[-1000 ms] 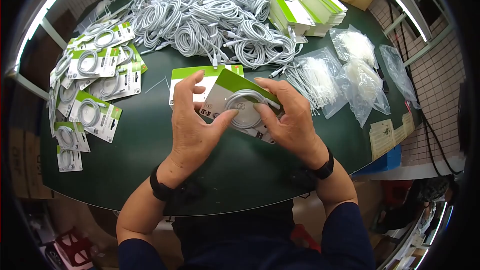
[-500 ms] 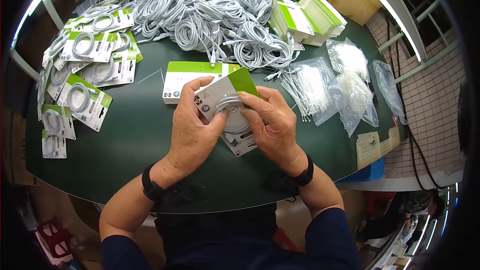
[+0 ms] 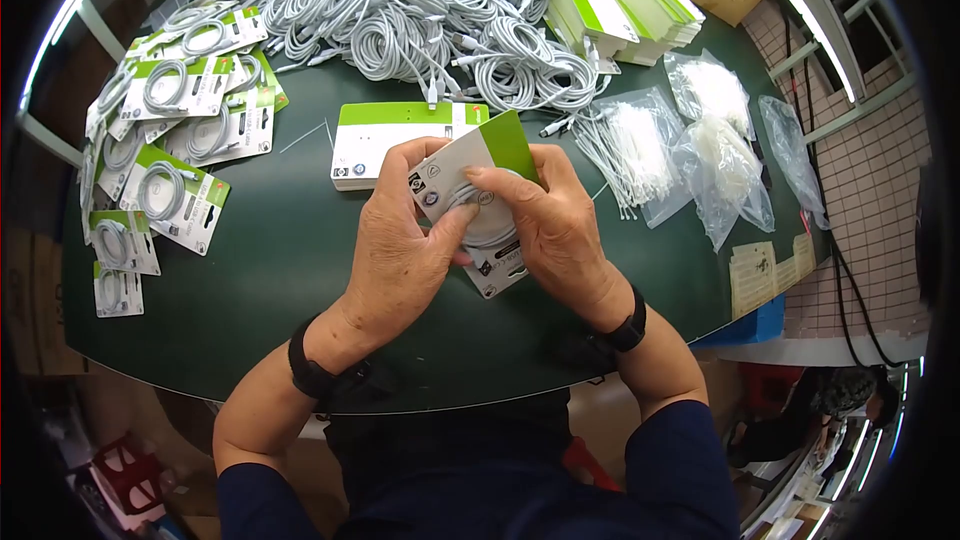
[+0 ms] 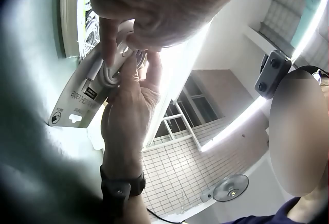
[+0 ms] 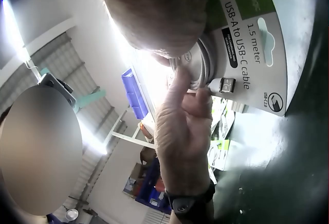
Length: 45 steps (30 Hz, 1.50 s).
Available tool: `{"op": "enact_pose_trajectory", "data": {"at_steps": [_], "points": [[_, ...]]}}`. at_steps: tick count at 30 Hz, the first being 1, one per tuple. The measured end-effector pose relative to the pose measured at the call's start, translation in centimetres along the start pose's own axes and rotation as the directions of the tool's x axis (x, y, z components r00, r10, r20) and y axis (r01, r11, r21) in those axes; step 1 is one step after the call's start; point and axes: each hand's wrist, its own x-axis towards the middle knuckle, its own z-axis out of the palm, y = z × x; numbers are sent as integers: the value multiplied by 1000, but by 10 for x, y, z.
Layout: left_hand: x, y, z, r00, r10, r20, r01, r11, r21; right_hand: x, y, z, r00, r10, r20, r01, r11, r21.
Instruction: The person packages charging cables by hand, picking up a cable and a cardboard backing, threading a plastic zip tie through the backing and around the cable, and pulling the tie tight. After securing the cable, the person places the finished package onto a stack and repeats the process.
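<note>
Holding a USB-A to USB-C cable card [image 3: 455, 165] w/ both hands, over the green table [image 3: 280, 270], just in front of a card stack [image 3: 390, 135]. Left hand [image 3: 400, 245] grips the card's left edge, thumb on the coiled cable [image 3: 492, 225]. Right hand [image 3: 555, 230] grasps the right side, fingers curled onto the coil. Loose cable pile [image 3: 430, 20] lies behind, packed cards [image 3: 170, 130] at left.

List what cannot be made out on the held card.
- Head view: left hand and right hand cover most of the cable on the card; its fastening is hidden.
- Left wrist view: the card's print is blurred; the left hand hides its top.
- Head view: the bags hold contents too small to identify.
</note>
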Motion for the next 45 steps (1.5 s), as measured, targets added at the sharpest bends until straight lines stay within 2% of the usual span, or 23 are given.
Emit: {"op": "enact_pose_trajectory", "data": {"at_steps": [2,3,6,7,10,11,14,15,17,18,19,21,23,24,26,27,31,36,39,43,45], "points": [[1,-3,1,1000,27,-6,-27,999,-30,1,1,0,999,-29,-22,30,998,49],[0,-2,1,1000,15,24,-15,1000,-13,0,3,1,999,-4,-49,7,999,51],[1,1,4,998,54,-38,-55,998,-14,0,6,1,1000,23,-12,-21,991,130],[2,1,5,999,52,3,-52,999,-4,-1,7,0,998,46,-45,-40,992,121],[6,4,1,995,77,-56,-81,993,-83,2,6,-6,1000,-5,-30,10,987,159],[9,6,-3,996,83,-34,-86,993,-80,3,5,-13,999,1,-50,7,989,148],[16,9,-19,999,-51,-10,49,987,-154,12,-3,-38,957,272,-99,-193,856,479],[17,9,-19,999,-45,-8,43,986,-159,13,7,-43,958,267,-102,-190,860,473],[19,8,-24,999,-39,-22,34,980,-198,15,46,-55,921,251,-298,-234,968,92],[19,8,-28,999,-35,-39,26,977,-211,10,67,-62,932,270,-240,-316,931,-183],[18,9,-30,998,-21,-65,7,979,-201,4,83,-71,936,295,-190,-350,825,-443],[19,11,-28,996,-20,-82,1,974,-227,0,92,-81,834,548,-61,-437,589,-680],[22,13,-31,994,-14,-112,-13,973,-232,-5,106,-84,793,609,-29,-458,563,-689],[24,12,-32,995,-47,-86,24,969,-246,-5,110,-83,803,596,-13,-440,579,-687],[25,10,-33,993,-114,-28,101,952,-289,-5,114,-85,754,657,-17,-523,585,-620],[25,9,-34,993,-110,-45,92,949,-302,-3,115,-86,725,688,-18,-564,578,-590],[26,6,-31,991,-129,-40,114,960,-256,-8,122,-82,814,579,-44,-485,635,-601],[24,6,-31,994,-112,5,108,947,-304,-2,107,-85,820,569,-66,-465,594,-657],[22,7,-33,994,-106,32,111,949,-295,-3,106,-86,857,506,-99,-431,597,-677],[17,16,-35,999,-7,37,16,971,-237,-2,107,-83,859,494,-139,-443,577,-686],[12,21,-38,992,99,78,-83,979,-189,-1,106,-82,852,508,-127,-454,597,-661]]}}
